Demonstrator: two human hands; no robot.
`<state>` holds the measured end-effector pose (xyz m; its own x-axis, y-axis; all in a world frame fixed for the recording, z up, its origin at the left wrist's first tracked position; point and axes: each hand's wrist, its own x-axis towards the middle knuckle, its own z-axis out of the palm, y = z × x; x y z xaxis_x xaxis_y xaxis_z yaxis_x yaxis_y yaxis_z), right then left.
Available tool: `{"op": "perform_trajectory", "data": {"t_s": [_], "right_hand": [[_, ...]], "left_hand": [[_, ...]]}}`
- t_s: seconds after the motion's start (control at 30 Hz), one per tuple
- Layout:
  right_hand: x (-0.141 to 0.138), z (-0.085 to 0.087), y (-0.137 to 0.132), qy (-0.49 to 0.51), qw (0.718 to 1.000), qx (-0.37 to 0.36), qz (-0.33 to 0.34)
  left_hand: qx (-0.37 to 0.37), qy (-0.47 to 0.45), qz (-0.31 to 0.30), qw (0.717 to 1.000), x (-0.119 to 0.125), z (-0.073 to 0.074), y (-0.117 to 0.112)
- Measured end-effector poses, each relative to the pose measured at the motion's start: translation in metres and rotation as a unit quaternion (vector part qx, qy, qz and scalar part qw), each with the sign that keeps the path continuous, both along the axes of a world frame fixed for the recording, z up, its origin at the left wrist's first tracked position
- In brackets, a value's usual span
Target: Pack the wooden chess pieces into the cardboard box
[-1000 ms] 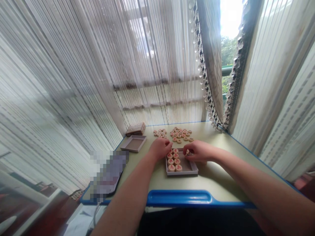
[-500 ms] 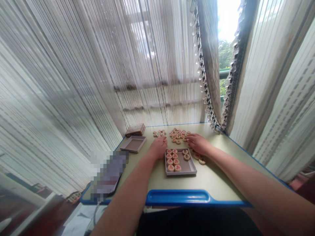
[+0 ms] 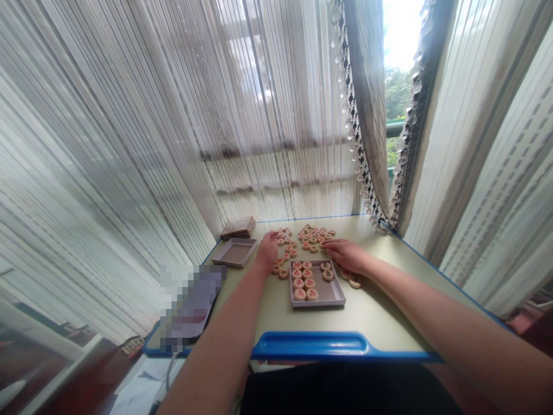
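Round wooden xiangqi pieces [image 3: 313,240] lie scattered over the table, and a smaller left group [image 3: 287,245] spreads beside my left hand. My left hand [image 3: 268,251] is at that group's left edge, fingers stretched forward, nothing visible in them. My right hand [image 3: 345,255] lies low over the table to the right, its fingers extended and tips at a piece on the near edge of the larger pile. Its palm partly hides other pieces. Between my forearms sits a shallow open box [image 3: 332,300] with red-character pieces [image 3: 308,283] in two columns and two dark-character pieces [image 3: 328,275] on its right.
An empty box lid [image 3: 234,253] rests at the table's left, with a stacked brown block [image 3: 238,227] behind it. A blurred-out flat device [image 3: 194,311] lies at the left edge, its cable hanging down. A blue tray groove [image 3: 313,344] runs along the front edge. Curtains [image 3: 276,115] hang behind.
My left hand has shifted left, uncovering several pieces beside the box. My right fingertips have moved slightly left. The pieces in the box look the same.
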<state>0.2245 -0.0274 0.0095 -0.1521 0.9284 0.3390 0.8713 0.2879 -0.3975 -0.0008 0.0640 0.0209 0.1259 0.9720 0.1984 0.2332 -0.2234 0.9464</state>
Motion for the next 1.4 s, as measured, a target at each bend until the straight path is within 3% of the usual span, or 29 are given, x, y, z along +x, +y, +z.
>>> {"op": "perform_trajectory", "data": {"t_s": [0.1,0.23,0.47,0.8,0.97,1.07,1.2,1.4], "right_hand": [[0.000,0.002,-0.001,0.005,1.000,0.002,0.000],[0.000,0.001,-0.002,0.016,1.000,0.001,0.012],[-0.003,-0.005,0.000,0.094,0.995,0.019,0.001],[-0.003,-0.005,-0.002,0.126,0.989,0.058,-0.059],[0.003,-0.009,0.004,0.103,0.989,0.074,-0.078],[0.007,-0.011,0.008,0.091,0.989,0.071,-0.093],[0.007,-0.010,0.011,0.087,0.988,0.072,-0.103],[0.008,-0.012,0.015,0.098,0.987,0.061,-0.114]], "left_hand": [[0.045,0.056,0.058,0.996,-0.004,-0.001,0.004],[0.070,0.136,0.045,0.987,-0.005,-0.004,-0.001],[0.050,0.137,0.102,0.984,-0.008,-0.011,0.002],[0.040,0.178,0.118,0.976,-0.014,-0.009,-0.008],[0.021,0.267,0.176,0.947,-0.006,-0.003,0.001],[0.053,0.306,0.211,0.927,0.002,0.002,0.013],[0.131,0.277,0.196,0.932,0.005,0.000,0.031],[0.137,0.243,0.132,0.951,-0.001,-0.013,0.041]]}}
